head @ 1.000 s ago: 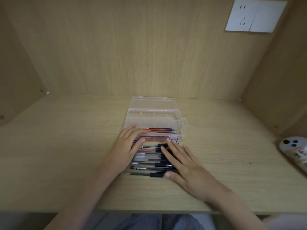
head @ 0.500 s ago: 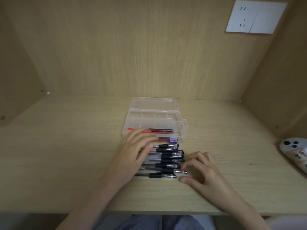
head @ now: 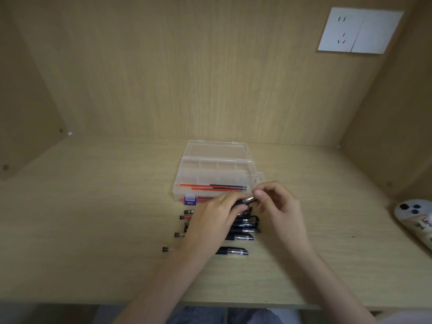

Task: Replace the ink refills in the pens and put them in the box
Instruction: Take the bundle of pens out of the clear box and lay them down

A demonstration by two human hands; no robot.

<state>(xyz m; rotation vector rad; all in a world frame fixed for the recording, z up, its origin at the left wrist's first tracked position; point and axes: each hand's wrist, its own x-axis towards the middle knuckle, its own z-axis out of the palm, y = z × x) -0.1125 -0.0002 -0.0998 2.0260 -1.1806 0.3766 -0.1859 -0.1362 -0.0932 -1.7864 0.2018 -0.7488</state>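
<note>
Between the fingertips of both hands a pen [head: 245, 202] is held: the left hand [head: 217, 218] is wrapped round its barrel, the right hand [head: 278, 204] pinched on its metal tip. Just beyond lies the box [head: 187, 183]. A light, stiff, slippery thing is judged; the barrel is best gripped.

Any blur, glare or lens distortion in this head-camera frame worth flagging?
Head view: wide-angle bending at the wooden desk edges; soft, even light, no glare on the clear plastic box; left hand and right hand slightly soft, black-capped pens readable.
</note>
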